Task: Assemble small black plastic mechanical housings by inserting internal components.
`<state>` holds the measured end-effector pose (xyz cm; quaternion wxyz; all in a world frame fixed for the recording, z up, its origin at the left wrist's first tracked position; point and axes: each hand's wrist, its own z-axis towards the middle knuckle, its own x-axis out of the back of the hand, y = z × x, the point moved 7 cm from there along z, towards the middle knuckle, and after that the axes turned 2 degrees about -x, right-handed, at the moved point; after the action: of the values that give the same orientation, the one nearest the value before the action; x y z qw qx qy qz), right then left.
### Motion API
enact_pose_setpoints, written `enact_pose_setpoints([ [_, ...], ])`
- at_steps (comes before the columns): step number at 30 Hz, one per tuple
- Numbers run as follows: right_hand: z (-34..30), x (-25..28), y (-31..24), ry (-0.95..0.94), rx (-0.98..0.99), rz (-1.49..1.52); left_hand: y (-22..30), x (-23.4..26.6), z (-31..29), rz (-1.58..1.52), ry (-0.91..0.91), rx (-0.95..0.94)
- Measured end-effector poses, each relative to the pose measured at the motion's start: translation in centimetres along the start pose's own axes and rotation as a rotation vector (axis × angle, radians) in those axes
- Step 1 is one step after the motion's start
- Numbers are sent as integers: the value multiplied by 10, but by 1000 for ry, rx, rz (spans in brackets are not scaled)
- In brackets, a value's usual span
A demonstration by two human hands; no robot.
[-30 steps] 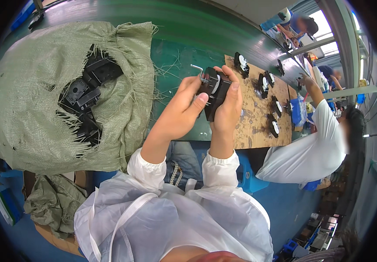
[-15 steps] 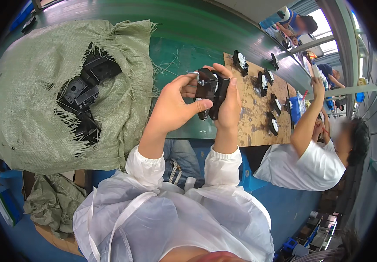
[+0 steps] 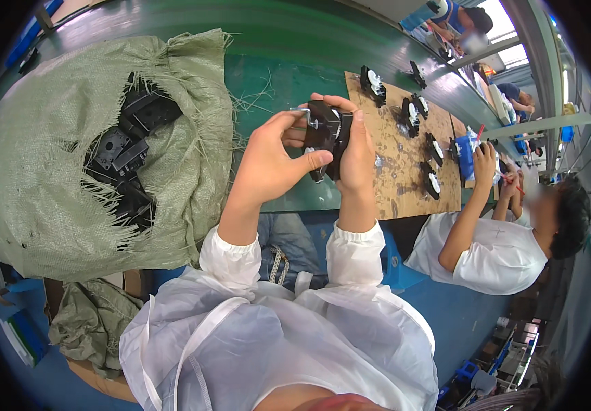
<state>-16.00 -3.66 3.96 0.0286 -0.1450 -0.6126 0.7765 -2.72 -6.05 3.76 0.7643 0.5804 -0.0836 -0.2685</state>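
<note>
A black part (image 3: pixel 328 133) is held up over the green bench (image 3: pixel 275 82), just left of the wooden board (image 3: pixel 398 164). The right hand (image 3: pixel 357 147) wraps closed around its right side; the left hand (image 3: pixel 271 161) pinches its left side, thumb pressed to the lower edge. More black parts (image 3: pixel 127 157) lie in an open woven sack (image 3: pixel 49 198) well left of the board, others (image 3: pixel 412 113) on it. A co-worker (image 3: pixel 494 240) sits right of the board.

A factory assembly line: a long green bench (image 3: pixel 275 82), a sack (image 3: pixel 49 171) of black plastic parts (image 3: pixel 127 157) left, finished parts on a board (image 3: pixel 405 157), co-workers (image 3: pixel 494 240) seated right.
</note>
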Motion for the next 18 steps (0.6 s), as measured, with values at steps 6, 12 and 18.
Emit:
enact_pose_setpoints([
  [6,0,5,2,75,17,-40,-23,-5,1,-172,7,119],
  [12,0,6,-2,83,43,-26,-19,-3,0,-143,41,47],
  [18,2,5,-5,89,7,-123,-11,2,-1,-100,21,0],
])
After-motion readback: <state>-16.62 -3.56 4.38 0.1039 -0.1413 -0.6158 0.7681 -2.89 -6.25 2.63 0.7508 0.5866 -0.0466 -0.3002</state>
